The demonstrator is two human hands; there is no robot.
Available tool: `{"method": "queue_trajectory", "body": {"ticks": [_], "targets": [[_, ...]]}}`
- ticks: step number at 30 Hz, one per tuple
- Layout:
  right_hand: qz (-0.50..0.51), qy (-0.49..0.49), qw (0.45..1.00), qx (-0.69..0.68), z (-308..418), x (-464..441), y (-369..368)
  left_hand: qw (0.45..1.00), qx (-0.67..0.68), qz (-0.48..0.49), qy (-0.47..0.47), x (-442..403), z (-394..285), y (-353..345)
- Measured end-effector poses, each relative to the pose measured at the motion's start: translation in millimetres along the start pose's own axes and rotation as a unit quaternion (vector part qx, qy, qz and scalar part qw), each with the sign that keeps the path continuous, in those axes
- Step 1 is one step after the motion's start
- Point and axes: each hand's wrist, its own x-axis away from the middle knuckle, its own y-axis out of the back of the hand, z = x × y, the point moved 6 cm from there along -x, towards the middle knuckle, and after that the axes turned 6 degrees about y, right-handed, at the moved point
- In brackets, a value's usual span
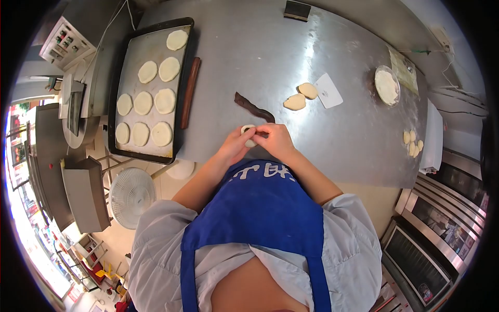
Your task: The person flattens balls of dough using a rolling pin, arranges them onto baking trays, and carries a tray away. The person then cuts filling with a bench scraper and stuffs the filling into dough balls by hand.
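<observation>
My left hand (pixel 235 144) is closed around a small pale dough piece (pixel 250 143) just above the near edge of the table. A dark spot of filling shows in the dough's opening. The thumb and fingers of my right hand (pixel 277 139) pinch at the same dough; the exact contact is partly hidden by the fingers. Just beyond my hands lies a long, dark brown strip of filling paste (pixel 253 107), its near end reaching close to my right knuckles. Two dough pieces (pixel 295 102) rest on the table to the right, near a white scraper (pixel 328 91).
A black-rimmed baking tray (pixel 189 47) with several flat dough rounds stands at left, a wooden rolling pin (pixel 191 93) alongside. A bowl of flour (pixel 387 86) and several small dough pieces (pixel 412 143) are at right. A dark block (pixel 297 10) sits at the far edge.
</observation>
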Motion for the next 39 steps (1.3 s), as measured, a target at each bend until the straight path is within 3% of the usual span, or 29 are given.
{"method": "queue_trajectory", "body": {"ticks": [3, 4, 7, 8, 11, 12, 14, 15, 16, 17, 19, 22, 24, 25, 26, 29, 30, 33, 36, 39], "targets": [[0.074, -0.137, 0.968, -0.196, -41.5, -4.6, -9.7, 0.998, 0.039, 0.001, 0.058, 0.7, 2.6, 10.1], [0.058, -0.181, 0.941, -0.279, -51.6, -6.1, -8.7, 0.997, 0.052, -0.006, 0.063, -2.3, 3.9, 15.9], [-0.156, -0.105, 0.982, -0.007, -59.2, -16.3, 21.5, 0.995, 0.077, -0.05, 0.051, -9.4, 1.4, 30.6], [-0.154, 0.086, 0.968, 0.179, -59.4, -17.5, 18.2, 0.993, 0.082, -0.067, 0.044, -10.1, 0.9, 34.2], [-0.101, 0.198, 0.907, 0.359, -39.6, -10.9, 10.9, 0.995, 0.072, -0.039, 0.056, -3.5, -11.4, 23.0], [-0.14, 0.189, 0.885, 0.402, -17.8, -12.1, 20.4, 0.996, 0.072, -0.032, 0.049, 1.6, -21.3, 12.6], [-0.078, 0.064, 0.981, 0.167, -15.3, -19.3, 19.7, 0.996, 0.073, -0.021, 0.041, 12.0, -32.5, -6.1], [-0.047, -0.004, 0.998, 0.043, -16.6, -18.1, 12.9, 0.998, 0.062, 0.001, 0.03, 12.3, -31.4, -9.6], [-0.013, -0.032, 0.999, 0.006, -14.1, -17.4, 4.6, 0.998, 0.049, 0.026, 0.021, 11.1, -30.0, -14.0], [0.016, -0.035, 0.995, 0.096, -4.7, -18.3, 3.4, 0.998, 0.035, 0.053, 0.011, 9.1, -28.6, -19.3], [0.033, -0.101, 0.99, 0.095, 0.5, -13.5, 6.7, 0.999, 0.021, 0.045, 0.011, 5.7, -21.5, -21.1], [-0.067, -0.068, 0.994, -0.055, -6.2, 1.5, 7.0, 0.999, 0.049, 0.014, -0.008, -1.7, -12.6, -12.1], [-0.151, -0.115, 0.937, -0.294, -25.9, 3.9, 5.1, 0.997, 0.072, -0.007, -0.016, -3.3, -13.0, -7.5], [-0.187, -0.136, 0.884, -0.407, -36.1, 5.2, 3.4, 0.997, 0.076, -0.015, -0.013, -2.0, -12.6, -3.8], [-0.21, -0.234, 0.785, -0.533, -23.8, 4.9, 5.9, 0.996, 0.08, -0.023, -0.009, 1.5, -13.7, -3.1], [-0.17, -0.278, 0.678, -0.659, -42.6, 15.4, 0.9, 0.997, 0.082, -0.002, 0.009, 14.9, -15.8, -6.5], [-0.152, -0.249, 0.686, -0.667, -39.9, 16.1, -0.6, 0.993, 0.108, 0.026, 0.026, 17.8, -13.9, -7.9], [-0.108, -0.163, 0.632, -0.75, -28.9, 15.3, -3.4, 0.981, 0.168, 0.079, 0.057, 26.9, -15.8, -16.0], [-0.245, -0.383, 0.646, -0.613, -10.5, 15.7, 0.3, 0.976, 0.192, 0.079, 0.065, 37.6, -15.1, -20.5], [-0.148, -0.326, 0.682, -0.637, -8.7, 23.1, 10.5, 0.965, 0.204, 0.143, 0.082, 38.9, -11.0, -10.5]]}}
